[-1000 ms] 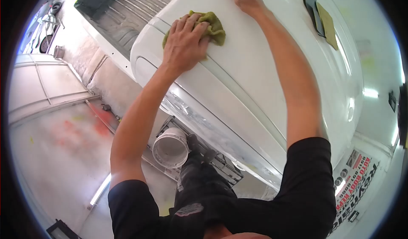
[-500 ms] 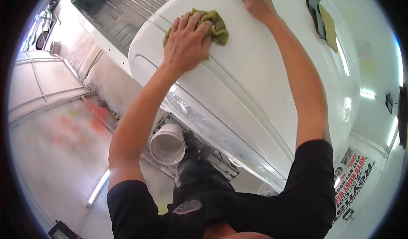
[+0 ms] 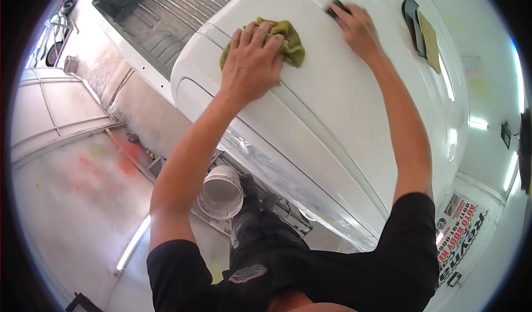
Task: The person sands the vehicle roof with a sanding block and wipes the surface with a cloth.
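My left hand (image 3: 252,62) presses a crumpled olive-green cloth (image 3: 291,43) against the white vehicle roof (image 3: 338,107), its fingers curled over the fabric. Further to the right on the same roof, my right hand (image 3: 361,32) grips a small dark block (image 3: 337,8), its flat side toward the paint. Motion smears the block and the fingertips, so its exact kind is unclear. Near the right side of the roof lie a dark curved pad (image 3: 411,21) and a tan sheet (image 3: 429,40), apart from both hands.
Below the roof edge, a white bucket (image 3: 221,193) stands near my legs. Clear plastic film (image 3: 244,143) covers the vehicle's side. The ribbed truck bed (image 3: 183,7) lies at the upper left. A lettered banner (image 3: 460,234) hangs at the lower right.
My right hand has moved the dark block toward me and slightly right across the roof. My left hand and the cloth appear slightly lower and further right, along with a small view shift.
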`<state>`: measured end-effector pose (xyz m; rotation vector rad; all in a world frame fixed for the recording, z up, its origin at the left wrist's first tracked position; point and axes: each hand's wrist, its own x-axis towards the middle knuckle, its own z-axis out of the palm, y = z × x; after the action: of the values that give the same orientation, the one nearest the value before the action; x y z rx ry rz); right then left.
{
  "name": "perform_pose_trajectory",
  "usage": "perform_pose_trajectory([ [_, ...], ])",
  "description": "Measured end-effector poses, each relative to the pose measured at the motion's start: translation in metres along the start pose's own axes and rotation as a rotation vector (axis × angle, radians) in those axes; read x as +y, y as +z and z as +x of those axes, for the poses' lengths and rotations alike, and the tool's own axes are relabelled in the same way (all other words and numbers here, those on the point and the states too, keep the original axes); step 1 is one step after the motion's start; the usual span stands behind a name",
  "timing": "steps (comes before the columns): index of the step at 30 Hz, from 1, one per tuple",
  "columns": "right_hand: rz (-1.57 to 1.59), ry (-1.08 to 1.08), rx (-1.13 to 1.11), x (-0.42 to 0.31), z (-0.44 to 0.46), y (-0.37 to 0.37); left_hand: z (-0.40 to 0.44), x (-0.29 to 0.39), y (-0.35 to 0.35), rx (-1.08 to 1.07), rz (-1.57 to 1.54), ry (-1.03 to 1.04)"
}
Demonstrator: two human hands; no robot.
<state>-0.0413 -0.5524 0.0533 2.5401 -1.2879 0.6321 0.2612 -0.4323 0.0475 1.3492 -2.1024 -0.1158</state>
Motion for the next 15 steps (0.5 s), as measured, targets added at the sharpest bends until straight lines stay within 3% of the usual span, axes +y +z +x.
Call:
perform_pose_trajectory([
  [4, 0.016, -0.034, 0.06, 0.003, 0.017, 0.022, -0.002, 0.001, -0.001, -0.007, 0.002, -0.026],
  [6, 0.03, 0.01, 0.048, -0.02, 0.092, 0.055, 0.001, 0.0, 0.0, 0.0, 0.02, -0.026],
  [7, 0.011, 0.163, -0.227, -0.006, 0.122, 0.084, 0.0, -0.001, -0.002, -0.001, 0.032, -0.03],
  [11, 0.089, -0.02, -0.036, -0.015, 0.074, 0.028, 0.004, 0.001, -0.002, 0.007, 0.01, -0.004],
  [15, -0.06, 0.01, 0.018, 0.004, -0.033, -0.014, 0.004, 0.001, -0.003, 0.006, -0.008, -0.018],
])
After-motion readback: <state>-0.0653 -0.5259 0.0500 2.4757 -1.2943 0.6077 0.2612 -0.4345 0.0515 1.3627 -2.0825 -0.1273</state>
